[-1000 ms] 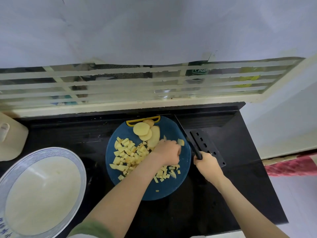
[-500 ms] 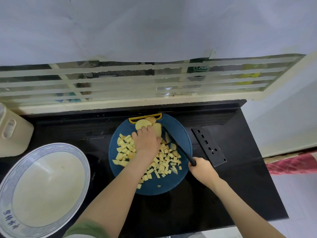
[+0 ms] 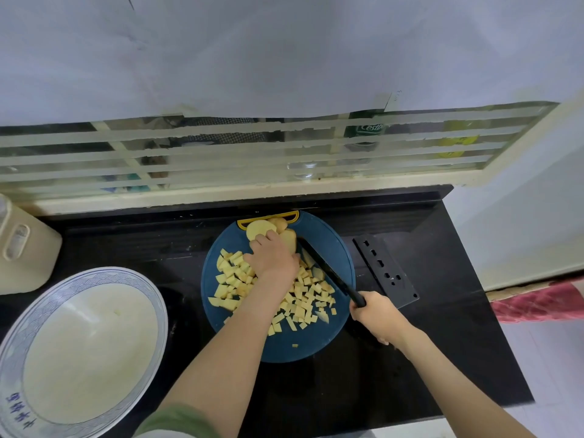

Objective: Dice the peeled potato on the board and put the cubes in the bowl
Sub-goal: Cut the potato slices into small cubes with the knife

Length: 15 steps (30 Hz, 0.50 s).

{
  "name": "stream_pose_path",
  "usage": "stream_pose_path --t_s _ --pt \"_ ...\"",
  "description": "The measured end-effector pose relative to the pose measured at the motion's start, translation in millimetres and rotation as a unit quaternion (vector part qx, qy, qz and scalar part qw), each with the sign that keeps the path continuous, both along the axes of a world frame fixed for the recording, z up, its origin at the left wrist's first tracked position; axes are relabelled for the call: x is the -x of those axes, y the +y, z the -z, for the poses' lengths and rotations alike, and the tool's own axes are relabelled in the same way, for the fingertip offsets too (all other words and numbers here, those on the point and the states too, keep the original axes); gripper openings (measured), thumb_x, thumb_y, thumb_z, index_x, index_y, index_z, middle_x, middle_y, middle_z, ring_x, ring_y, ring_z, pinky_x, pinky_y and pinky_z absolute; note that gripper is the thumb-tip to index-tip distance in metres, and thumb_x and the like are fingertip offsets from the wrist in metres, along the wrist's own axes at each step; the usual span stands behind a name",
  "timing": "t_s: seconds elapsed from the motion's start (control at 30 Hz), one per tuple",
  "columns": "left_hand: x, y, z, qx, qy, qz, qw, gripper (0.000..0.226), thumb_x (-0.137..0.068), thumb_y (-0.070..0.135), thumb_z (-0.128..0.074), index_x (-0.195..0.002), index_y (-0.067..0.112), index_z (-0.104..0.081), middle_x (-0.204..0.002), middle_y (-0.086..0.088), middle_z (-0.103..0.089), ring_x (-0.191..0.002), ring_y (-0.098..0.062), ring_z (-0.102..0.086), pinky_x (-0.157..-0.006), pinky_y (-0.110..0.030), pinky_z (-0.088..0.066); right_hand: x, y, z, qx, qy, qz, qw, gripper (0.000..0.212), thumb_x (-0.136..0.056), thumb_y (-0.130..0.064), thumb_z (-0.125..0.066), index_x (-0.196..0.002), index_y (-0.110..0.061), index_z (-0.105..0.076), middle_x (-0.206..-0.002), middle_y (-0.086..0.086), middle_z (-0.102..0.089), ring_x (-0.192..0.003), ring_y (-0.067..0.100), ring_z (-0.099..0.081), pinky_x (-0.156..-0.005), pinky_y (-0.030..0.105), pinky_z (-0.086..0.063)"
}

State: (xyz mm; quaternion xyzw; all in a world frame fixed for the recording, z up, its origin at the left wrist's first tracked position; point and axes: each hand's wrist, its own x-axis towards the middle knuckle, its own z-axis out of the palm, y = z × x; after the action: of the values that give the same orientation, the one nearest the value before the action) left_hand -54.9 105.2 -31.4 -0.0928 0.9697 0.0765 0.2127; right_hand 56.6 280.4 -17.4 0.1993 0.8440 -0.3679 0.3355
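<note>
A round blue cutting board [image 3: 316,346] lies on the black counter, strewn with several yellow potato cubes [image 3: 303,303]. Uncut potato slices [image 3: 259,229] are stacked at the board's far edge, by its yellow handle. My left hand [image 3: 271,259] lies over the near side of those slices, fingers curled down onto them. My right hand [image 3: 376,316] grips the black handle of a knife [image 3: 325,268], whose dark blade lies along the board's right side, tip near the slices. The white bowl [image 3: 158,311] with a blue patterned rim stands at the lower left, with nothing in it.
A black knife sheath [image 3: 385,273] with holes lies right of the board. A cream jug [image 3: 22,251] stands at the far left. A barred window ledge [image 3: 221,191] runs behind the counter. The counter's right edge drops to a floor with a red cloth [image 3: 543,301].
My left hand moved from the cubes in the board's middle up to the slices at the far edge. The knife swung from off the board's right side onto the board.
</note>
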Motion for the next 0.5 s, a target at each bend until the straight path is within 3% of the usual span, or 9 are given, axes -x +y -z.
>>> stream_pose_path --t_s 0.17,0.3,0.5 --pt "-4 3 4 0.033 0.009 0.052 0.998 0.058 -0.093 0.051 -0.047 -0.131 0.009 -0.035 -0.127 -0.014 -0.044 -0.116 -0.028 -0.045 -0.091 -0.040 -0.038 -1 1 3 0.012 0.026 0.052 0.998 0.015 -0.093 -0.010 -0.050 -0.080 -0.012 -0.055 -0.068 0.002 -0.053 -0.048 0.010 -0.043 -0.040 0.019 -0.034" --pt "-3 3 6 0.049 0.004 0.067 0.997 0.056 -0.095 0.048 -0.047 -0.132 0.008 -0.035 -0.128 -0.014 -0.045 -0.117 -0.028 -0.044 -0.091 -0.039 -0.038 3 2 5 0.024 0.038 0.104 0.994 0.014 -0.093 -0.008 -0.048 -0.082 -0.011 -0.056 -0.062 0.004 -0.049 -0.034 0.007 -0.037 -0.035 0.020 -0.032" --pt "-8 2 -2 0.114 0.031 0.155 0.981 0.032 -0.097 0.015 -0.042 -0.127 0.004 -0.040 -0.126 -0.016 -0.052 -0.114 -0.030 -0.050 -0.089 -0.038 -0.039 9 -1 8 0.025 0.049 0.102 0.993 0.013 -0.094 -0.011 -0.048 -0.087 -0.009 -0.059 -0.059 0.001 -0.047 -0.031 0.005 -0.035 -0.036 0.019 -0.032"
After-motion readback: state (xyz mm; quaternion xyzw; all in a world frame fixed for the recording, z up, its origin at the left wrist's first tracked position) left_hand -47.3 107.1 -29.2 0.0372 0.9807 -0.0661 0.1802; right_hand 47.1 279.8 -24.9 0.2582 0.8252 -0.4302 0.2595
